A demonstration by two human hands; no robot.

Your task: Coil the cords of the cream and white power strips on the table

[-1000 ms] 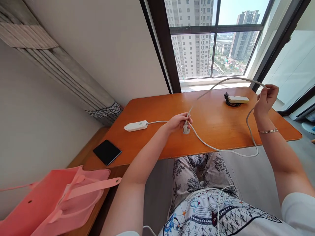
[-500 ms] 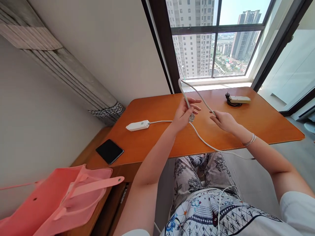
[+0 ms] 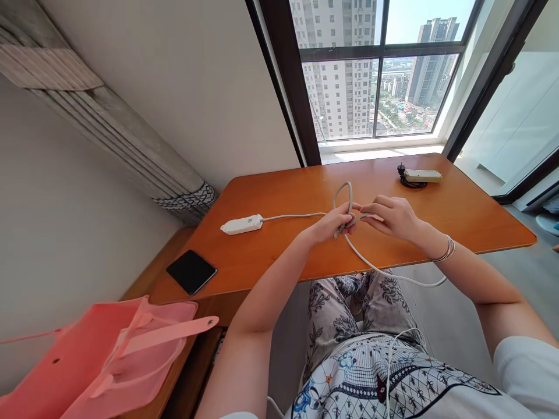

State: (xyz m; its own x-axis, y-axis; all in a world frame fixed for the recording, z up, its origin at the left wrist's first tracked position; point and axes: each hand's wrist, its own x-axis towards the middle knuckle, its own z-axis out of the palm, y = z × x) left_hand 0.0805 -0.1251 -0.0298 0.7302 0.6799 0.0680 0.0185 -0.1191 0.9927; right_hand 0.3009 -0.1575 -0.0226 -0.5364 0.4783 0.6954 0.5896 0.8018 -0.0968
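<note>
A white power strip (image 3: pixel 241 224) lies on the brown table, its white cord (image 3: pixel 297 216) running right toward my hands. My left hand (image 3: pixel 334 223) is closed around the cord near its plug end, where a small loop rises above the fingers. My right hand (image 3: pixel 388 216) pinches another stretch of the same cord just to the right, fingertips almost meeting the left hand's. From below the left hand, a slack length of cord sags past the table's front edge and curves back up to the right. The plug is mostly hidden by my left fingers.
A black tablet or phone (image 3: pixel 191 272) lies at the table's left front. A second power strip (image 3: pixel 423 176) with a coiled black cord is at the back right. An open pink bag (image 3: pixel 109 349) sits at lower left. The window (image 3: pixel 379 87) stands behind the table (image 3: pixel 480 221).
My right hand has moved left to meet my left hand, which has lowered slightly. The tall cord loop between them has shrunk to a small one.
</note>
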